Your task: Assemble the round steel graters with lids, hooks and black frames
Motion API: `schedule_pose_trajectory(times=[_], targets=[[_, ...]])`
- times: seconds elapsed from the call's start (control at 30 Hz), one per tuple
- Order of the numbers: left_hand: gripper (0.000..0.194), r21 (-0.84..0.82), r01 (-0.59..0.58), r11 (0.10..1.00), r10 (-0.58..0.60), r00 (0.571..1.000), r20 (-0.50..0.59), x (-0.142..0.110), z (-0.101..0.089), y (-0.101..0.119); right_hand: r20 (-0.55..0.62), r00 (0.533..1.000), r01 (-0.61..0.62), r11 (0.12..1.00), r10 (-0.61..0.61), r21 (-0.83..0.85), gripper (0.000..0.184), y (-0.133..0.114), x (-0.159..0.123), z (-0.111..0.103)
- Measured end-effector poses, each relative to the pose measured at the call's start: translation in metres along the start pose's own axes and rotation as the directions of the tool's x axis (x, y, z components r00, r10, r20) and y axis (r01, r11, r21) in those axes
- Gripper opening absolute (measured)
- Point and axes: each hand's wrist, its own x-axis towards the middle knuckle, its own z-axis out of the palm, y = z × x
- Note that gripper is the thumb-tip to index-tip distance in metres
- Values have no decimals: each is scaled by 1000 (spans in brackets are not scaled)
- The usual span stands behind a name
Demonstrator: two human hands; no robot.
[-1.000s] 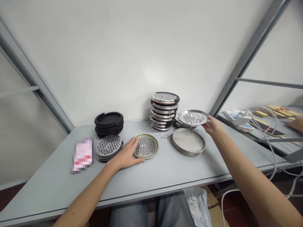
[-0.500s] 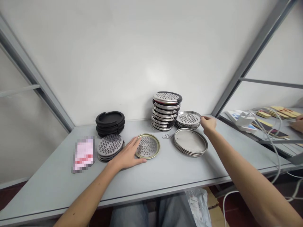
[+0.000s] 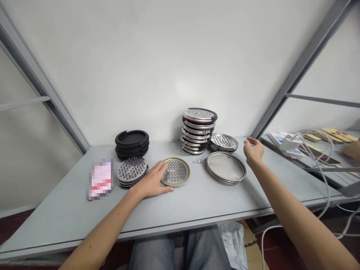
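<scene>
My left hand (image 3: 154, 180) lies with its fingers stretched out over the left rim of a round grater disc (image 3: 177, 172) with a gold-coloured rim. Left of that hand is a stack of metal grater discs (image 3: 131, 169). My right hand (image 3: 253, 149) hovers to the right of a pile of silver-rimmed grater discs (image 3: 223, 141), apart from it. Its fingers are loosely bent, and nothing shows in them. Nearer to me stands a stack of shallow round metal lids or trays (image 3: 225, 167), with small wire clips (image 3: 199, 161) beside it.
Black ring-shaped holders (image 3: 131, 144) are stacked at the back left. A tall stack of graters with black rims and wire clips (image 3: 198, 131) stands by the wall. A blurred pink packet (image 3: 101, 180) lies on the left. Beyond the right frame are cables, boards and another person's hand (image 3: 353, 150).
My right hand has come away from the silver-rimmed grater pile, moving slightly right. The pile's top disc now looks turned. My left hand stays on the gold-rimmed disc.
</scene>
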Motion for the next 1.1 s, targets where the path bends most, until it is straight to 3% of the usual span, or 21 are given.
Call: schedule_pose_trajectory(times=[0.03,0.1,0.2,0.23,0.27,0.33,0.37,0.4,0.43,0.6,0.73,1.0,1.1], targets=[[101,-4,-4,1000,4,1000,-3,0,0,0,-38,998,46,999,-45,15,32,-7,-9,-4],[98,-22,-15,1000,15,1000,-17,0,-1,2,-114,964,251,964,-241,83,35,-22,-34,-9],[97,-43,-17,999,15,999,-31,0,-1,3,-30,862,503,846,-506,179,26,-47,-83,-8],[96,-45,-20,999,19,999,-36,0,-1,4,124,794,562,796,-596,227,23,-55,-100,-5],[96,-43,-28,999,26,999,-43,0,-1,4,310,677,601,744,-668,291,23,-62,-117,0],[98,-26,-41,999,39,998,-48,0,-1,3,629,324,640,653,-707,404,25,-75,-147,14],[100,-13,-36,999,35,998,-42,0,0,2,694,195,662,615,-693,428,24,-80,-159,23],[103,1,-22,1000,22,999,-32,0,0,1,731,138,680,600,-669,421,24,-84,-169,32],[106,13,-3,1000,3,1000,-20,0,0,1,756,111,692,596,-646,407,25,-87,-177,41],[110,47,20,999,-20,1000,1,0,-2,1,809,163,720,629,-564,293,22,-92,-193,84],[108,64,-13,998,13,1000,-6,0,-4,2,836,199,736,642,-511,217,20,-89,-189,103],[103,63,-57,996,61,996,-64,0,-8,8,853,205,733,652,-480,191,19,-81,-182,103],[100,54,-72,996,76,993,-88,2,-7,8,862,155,703,667,-482,246,15,-80,-182,103]])
